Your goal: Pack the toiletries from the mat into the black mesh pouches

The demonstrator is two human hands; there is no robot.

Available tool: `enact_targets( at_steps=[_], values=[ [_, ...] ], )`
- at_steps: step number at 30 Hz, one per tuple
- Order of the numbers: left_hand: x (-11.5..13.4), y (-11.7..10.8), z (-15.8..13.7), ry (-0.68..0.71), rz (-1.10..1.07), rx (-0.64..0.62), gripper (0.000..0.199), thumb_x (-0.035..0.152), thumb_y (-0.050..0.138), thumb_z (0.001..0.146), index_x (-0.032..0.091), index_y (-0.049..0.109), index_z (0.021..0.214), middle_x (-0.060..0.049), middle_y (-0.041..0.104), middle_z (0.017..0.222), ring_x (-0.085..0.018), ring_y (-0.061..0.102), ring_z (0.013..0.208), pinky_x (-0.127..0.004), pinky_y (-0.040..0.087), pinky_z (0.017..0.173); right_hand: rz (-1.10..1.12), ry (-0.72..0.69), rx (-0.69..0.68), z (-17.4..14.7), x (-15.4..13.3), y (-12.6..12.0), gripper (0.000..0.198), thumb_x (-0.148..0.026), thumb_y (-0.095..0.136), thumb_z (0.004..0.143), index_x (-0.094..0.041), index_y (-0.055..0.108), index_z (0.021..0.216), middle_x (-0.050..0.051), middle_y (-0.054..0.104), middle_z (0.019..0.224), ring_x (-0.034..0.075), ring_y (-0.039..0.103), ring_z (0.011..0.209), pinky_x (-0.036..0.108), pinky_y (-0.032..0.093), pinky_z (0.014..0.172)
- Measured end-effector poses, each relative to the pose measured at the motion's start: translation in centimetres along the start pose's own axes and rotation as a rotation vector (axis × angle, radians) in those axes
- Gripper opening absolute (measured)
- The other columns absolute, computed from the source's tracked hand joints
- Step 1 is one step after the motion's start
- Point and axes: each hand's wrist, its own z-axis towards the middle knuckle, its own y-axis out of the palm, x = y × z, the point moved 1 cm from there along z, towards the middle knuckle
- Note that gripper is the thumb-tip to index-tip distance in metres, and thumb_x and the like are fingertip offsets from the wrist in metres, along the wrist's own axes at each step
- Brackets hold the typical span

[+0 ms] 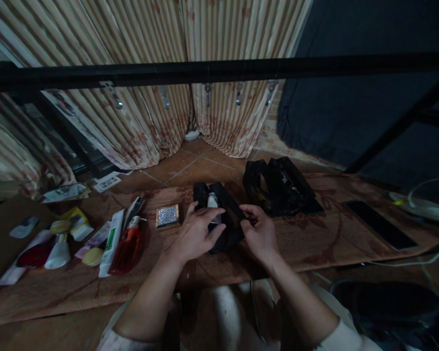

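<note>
A small black pouch (229,236) lies opened in front of me on the cloth-covered bench. Inside it is a white-topped bottle or tube (212,200), partly covered by my fingers. My left hand (196,229) reaches over the pouch's left side, thumb and fingers apart beside the white item; whether it touches that item is unclear. At the pouch's right edge, my right hand (259,233) pinches the black fabric between thumb and curled fingers. A small square box with a glittery silver top (167,216) lies just left of my left hand.
Another black bag (278,187) stands open behind, to the right, with dark contents. A phone (379,224) lies further right. On the left are a red pump bottle (127,247), a white-green tube (111,243), a white bottle (58,251) and a cardboard box (12,234). A dark bar (219,70) crosses ahead.
</note>
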Motion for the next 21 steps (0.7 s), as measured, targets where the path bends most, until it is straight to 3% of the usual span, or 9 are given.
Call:
enact_targets(
  at_steps=[6,12,17,21],
  values=[
    [-0.6,-1.0,-0.3,-0.128,-0.134,0.257,0.03,0.027,0.057,0.078,0.026,0.064,0.107,-0.005,0.065,0.099,-0.022,0.057,0.095,-0.039,0.036,0.096,0.017,0.025,-0.015,-0.2,-0.1,0.2,0.03,-0.024,0.051,0.072,-0.019,0.062,0.1,0.005,0.066,0.097,0.017,0.059,0.076,0.03,0.046,0.07],
    [-3.9,-3.4,-0.7,-0.345,0.03,0.389,0.044,0.02,0.054,0.073,0.023,0.057,0.117,-0.006,0.063,0.106,-0.024,0.058,0.097,-0.037,0.04,0.093,0.047,0.032,-0.045,-0.6,-0.2,0.7,0.034,-0.04,0.056,0.077,-0.018,0.062,0.102,0.008,0.066,0.097,0.02,0.06,0.083,0.032,0.046,0.074],
    [-8.3,-4.9,-1.5,-0.512,0.504,0.241,0.064,0.008,0.053,0.062,0.013,0.047,0.125,-0.014,0.051,0.126,-0.03,0.043,0.12,-0.039,0.032,0.102,0.05,0.059,-0.148,-0.8,-0.2,1.0,0.037,-0.047,0.058,0.076,-0.018,0.063,0.098,0.006,0.067,0.091,0.019,0.061,0.079,0.031,0.047,0.071],
    [-11.3,-5.2,-2.1,-0.596,0.629,0.076,0.075,0.014,0.059,0.06,0.011,0.037,0.132,-0.017,0.042,0.134,-0.032,0.039,0.124,-0.039,0.032,0.101,0.103,0.104,-0.205,-0.7,-0.1,1.0,0.038,-0.048,0.059,0.074,-0.018,0.064,0.096,0.006,0.068,0.093,0.02,0.061,0.08,0.031,0.047,0.07]
  ],
)
